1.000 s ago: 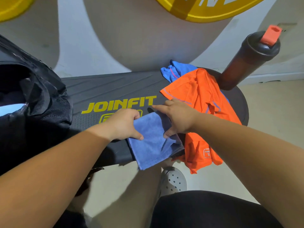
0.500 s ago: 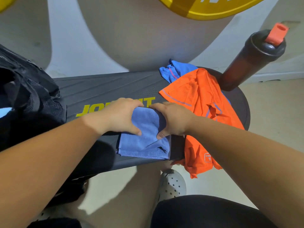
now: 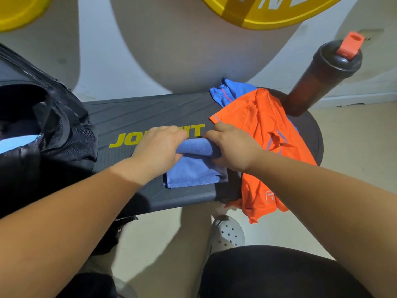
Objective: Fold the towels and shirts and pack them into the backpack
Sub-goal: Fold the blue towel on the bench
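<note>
One blue terry towel (image 3: 193, 174) centre frame on the dark ribbed table (image 3: 139, 116). Left hand (image 3: 160, 147) and right hand (image 3: 233, 147) grip its far edge, now doubled over towards us. Two shirts at right: orange mesh shirt (image 3: 264, 125), crumpled blue shirt (image 3: 233, 91). One black backpack (image 3: 53, 138) at left.

Backpack (image 3: 43, 130) cut off at left, yellow plate (image 3: 268, 14) cropped at top, blue shirt (image 3: 232, 91) mostly under orange shirt (image 3: 262, 121), lettering (image 3: 122, 139) partly behind left hand (image 3: 159, 147), fingers (image 3: 211, 134) of right hand (image 3: 234, 147) partly hidden in blue towel (image 3: 191, 171)
</note>
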